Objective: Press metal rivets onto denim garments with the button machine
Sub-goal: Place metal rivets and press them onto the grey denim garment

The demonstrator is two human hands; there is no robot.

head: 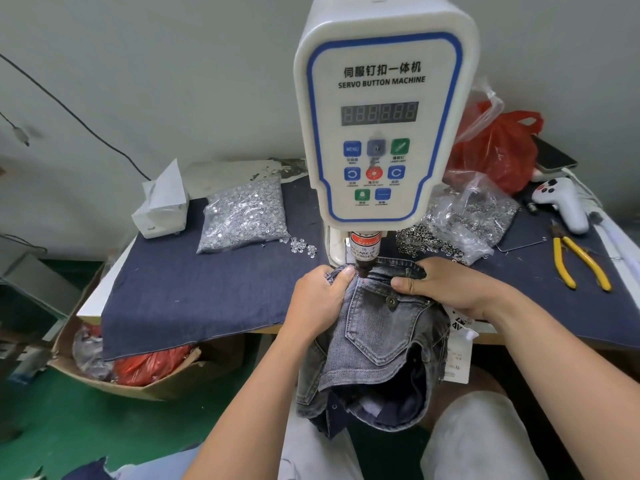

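A white servo button machine (381,109) stands at the table's middle, its dark punch head (363,259) down on the top corner of a pocket. Grey denim jeans (377,348) hang from under the punch over the table's front edge toward my lap. My left hand (322,299) grips the waistband just left of the punch, thumb tip beside it. My right hand (446,289) holds the waistband to the right, thumb laid across the pocket's upper edge. A metal snap (391,301) sits on the pocket flap.
A clear bag of silver rivet parts (242,216) lies left of the machine, with loose pieces (303,245) nearby. Bags of ring parts (464,223) lie to the right. Yellow pliers (578,263), a white controller (564,202), a red bag (498,147), a tissue box (162,206), a floor carton (114,372).
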